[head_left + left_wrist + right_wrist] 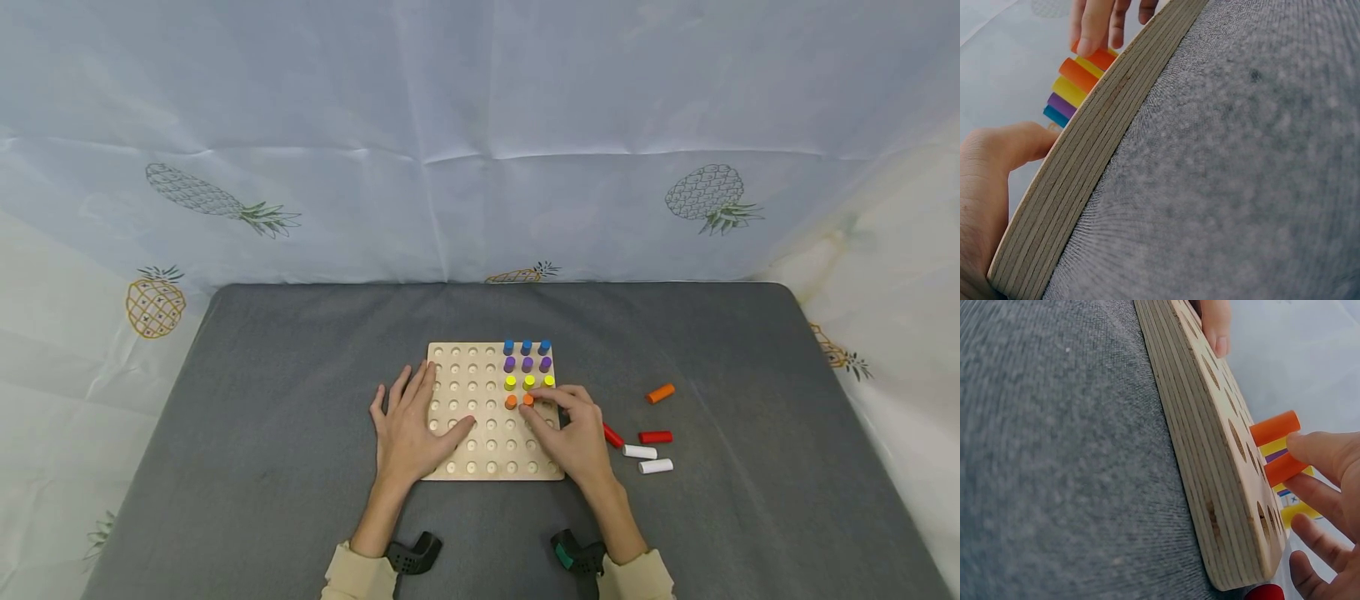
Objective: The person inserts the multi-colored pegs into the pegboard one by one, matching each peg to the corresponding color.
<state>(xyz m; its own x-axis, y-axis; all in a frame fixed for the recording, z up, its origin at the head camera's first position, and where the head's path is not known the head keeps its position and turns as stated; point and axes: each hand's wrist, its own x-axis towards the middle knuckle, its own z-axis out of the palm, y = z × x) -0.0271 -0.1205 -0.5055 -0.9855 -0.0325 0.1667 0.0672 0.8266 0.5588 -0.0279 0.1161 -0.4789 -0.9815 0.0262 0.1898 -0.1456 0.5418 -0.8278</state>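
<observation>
A square wooden pegboard [482, 435] with rows of round holes lies flat on the grey table. My left hand [408, 435] rests on its left side, fingers stretched out, the thumb reaching over the surface. Between thumb and forefinger, my right hand [573, 433] pinches an orange peg [1285, 467] that stands upright in a hole. To its left stands another orange peg [511, 402]. Behind these are rows of yellow pegs [528, 382], purple pegs [527, 364] and blue pegs [527, 347], three of each. The right hand partly covers the board's right side.
Right of the board lie a loose orange peg [661, 393], a red peg [656, 437], a second red peg [613, 435] partly behind the right hand, and two white pegs [640, 452]. Grey cloth covers the table [300, 400]; a pineapple-print curtain [450, 208] hangs behind it.
</observation>
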